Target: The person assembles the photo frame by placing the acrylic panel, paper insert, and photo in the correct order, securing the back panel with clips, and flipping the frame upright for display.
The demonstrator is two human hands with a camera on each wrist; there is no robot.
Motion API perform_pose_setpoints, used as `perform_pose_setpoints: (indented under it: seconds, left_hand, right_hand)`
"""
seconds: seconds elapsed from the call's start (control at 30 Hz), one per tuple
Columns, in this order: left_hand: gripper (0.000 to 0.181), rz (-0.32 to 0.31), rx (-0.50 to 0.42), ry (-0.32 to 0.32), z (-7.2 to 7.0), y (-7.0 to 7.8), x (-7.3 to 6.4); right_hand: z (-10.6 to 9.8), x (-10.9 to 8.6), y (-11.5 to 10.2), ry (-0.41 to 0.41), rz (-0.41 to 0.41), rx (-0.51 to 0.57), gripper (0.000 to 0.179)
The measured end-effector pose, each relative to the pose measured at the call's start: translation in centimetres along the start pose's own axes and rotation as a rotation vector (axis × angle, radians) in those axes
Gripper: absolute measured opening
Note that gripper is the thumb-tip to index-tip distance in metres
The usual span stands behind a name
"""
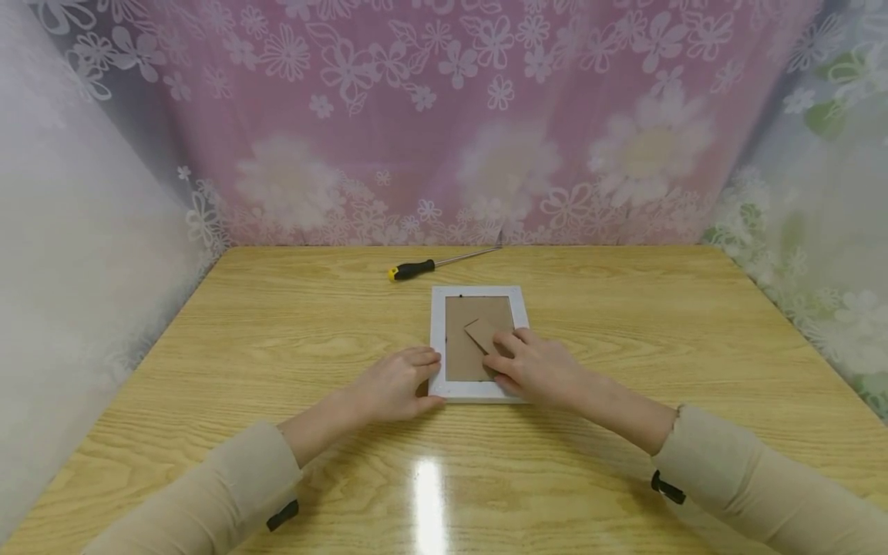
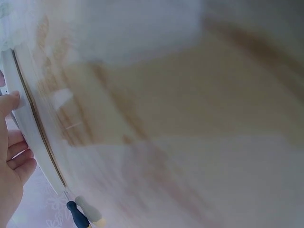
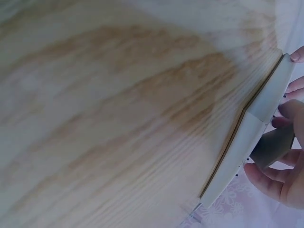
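Note:
A white picture frame [image 1: 472, 391] lies back side up on the table, its brown backing board [image 1: 461, 358] showing inside the border. From that board a brown easel stand [image 1: 480, 333] is lifted at a slant. My left hand [image 1: 397, 385] holds the frame's left side, the thumb at the near corner. My right hand [image 1: 544, 371] reaches over the right border and grips the stand between thumb and fingers; in the right wrist view the stand [image 3: 271, 146] shows inside that hand. Small dark tabs dot the edge of the backing.
Behind the frame lies a screwdriver [image 1: 415, 270] with a black and yellow handle, its shaft pointing right. The wood-grain table [image 1: 277, 324] ends at a pink flowered curtain [image 1: 416, 154], with pale cloth on both sides.

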State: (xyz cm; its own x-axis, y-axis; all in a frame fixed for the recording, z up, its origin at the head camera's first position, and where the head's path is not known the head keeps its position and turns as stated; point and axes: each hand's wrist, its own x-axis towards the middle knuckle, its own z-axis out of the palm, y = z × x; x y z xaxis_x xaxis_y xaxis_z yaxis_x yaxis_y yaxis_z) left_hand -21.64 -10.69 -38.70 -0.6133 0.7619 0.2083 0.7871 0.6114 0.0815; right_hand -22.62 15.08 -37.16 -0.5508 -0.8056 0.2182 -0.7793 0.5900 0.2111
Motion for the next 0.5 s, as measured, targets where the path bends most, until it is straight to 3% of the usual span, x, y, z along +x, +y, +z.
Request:
perform_pose_setpoints:
  seconds: [0.23, 0.5]
  left_hand:
    - [0.053, 0.005, 0.013, 0.003, 0.03, -0.01, 0.03]
    - [0.053, 0.008, 0.035, -0.03, -0.32, 0.09, 0.31]
  right_hand:
    - [0.05, -0.14, 0.13, -0.038, 0.02, -0.023, 0.055]
    - [-0.36, -0.44, 0.14, 0.011, 0.089, 0.071, 0.036]
